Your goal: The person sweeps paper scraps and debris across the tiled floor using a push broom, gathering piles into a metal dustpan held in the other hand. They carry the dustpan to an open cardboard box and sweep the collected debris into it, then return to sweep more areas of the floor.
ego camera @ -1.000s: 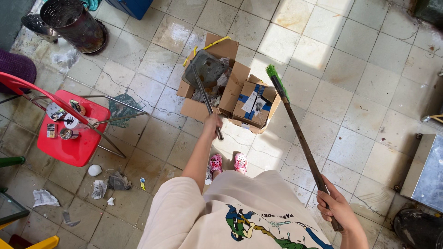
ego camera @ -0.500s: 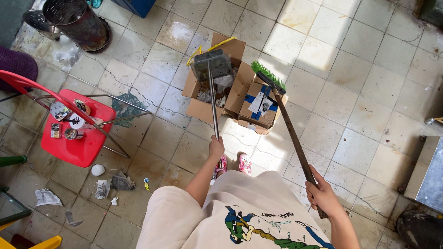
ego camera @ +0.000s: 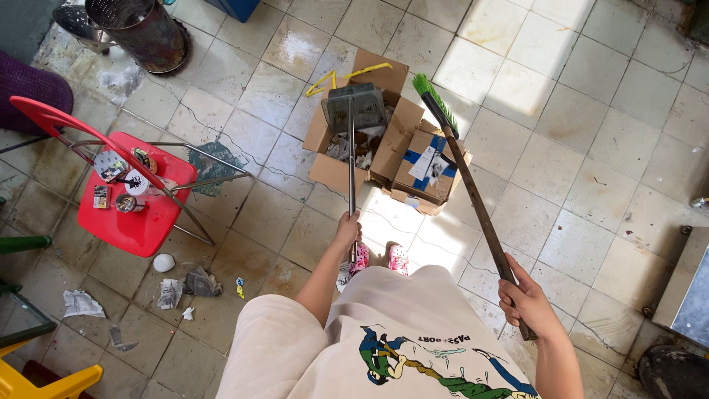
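My left hand [ego camera: 347, 227] grips the long metal handle of a grey dustpan [ego camera: 357, 107], which is held over an open cardboard box [ego camera: 323, 140] with scraps inside. My right hand [ego camera: 526, 303] holds the dark wooden stick of a broom [ego camera: 473, 193]; its green bristle head [ego camera: 433, 102] points up and away, above a second cardboard box [ego camera: 422, 171] with blue tape and papers. Both boxes stand side by side on the tiled floor in front of my feet in pink shoes [ego camera: 397, 258].
A red folding chair [ego camera: 140, 214] with small items on its seat stands at the left. Paper scraps, a white ball [ego camera: 163, 262] and litter [ego camera: 198, 282] lie below it. A dark metal bin [ego camera: 144, 31] is at top left; a yellow chair corner [ego camera: 44, 377] and metal cabinet [ego camera: 687, 295] sit at the edges.
The dustpan has swung up and to the right, ending over the open box. The broom head has shifted slightly left, and my view has moved down a little.
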The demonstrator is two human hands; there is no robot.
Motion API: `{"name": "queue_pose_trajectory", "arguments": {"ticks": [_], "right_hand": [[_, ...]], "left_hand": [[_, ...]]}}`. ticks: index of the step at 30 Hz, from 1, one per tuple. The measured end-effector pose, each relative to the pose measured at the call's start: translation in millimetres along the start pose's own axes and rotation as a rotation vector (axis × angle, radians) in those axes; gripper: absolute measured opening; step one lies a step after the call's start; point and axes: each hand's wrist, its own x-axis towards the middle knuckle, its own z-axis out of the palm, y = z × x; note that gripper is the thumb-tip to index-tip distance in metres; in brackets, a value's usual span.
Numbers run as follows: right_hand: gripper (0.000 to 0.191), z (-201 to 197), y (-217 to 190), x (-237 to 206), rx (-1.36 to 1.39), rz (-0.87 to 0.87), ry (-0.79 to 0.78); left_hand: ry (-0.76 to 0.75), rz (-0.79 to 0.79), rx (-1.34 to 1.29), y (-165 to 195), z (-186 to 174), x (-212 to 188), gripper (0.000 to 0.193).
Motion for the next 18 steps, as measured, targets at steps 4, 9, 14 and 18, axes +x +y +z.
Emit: {"name": "queue_pose_trajectory", "arguments": {"ticks": [4, 9, 14, 18], "right_hand": [[0.075, 0.3, 0.8, 2.9, -0.026, 0.031, 0.044], [0.075, -1.3, 2.2, 5.8, 0.002, 0.016, 0.038], [0.074, -8.3, 0.5, 6.5, 0.012, 0.003, 0.034], [0.075, -14.8, -9.3, 17.5, -0.007, -0.005, 0.007]], "left_hand": [[0.034, 0.058, 0.098, 5.4, -5.3, -2.3, 0.023], [-0.037, -0.152, -0.204, -0.7, -17.1, -13.8, 0.017], [-0.462, -0.239, -0.947, 15.2, -69.3, -3.1, 0.012], [-0.752, -0.374, -1.334, 24.5, -127.5, -16.9, 0.022]]}}
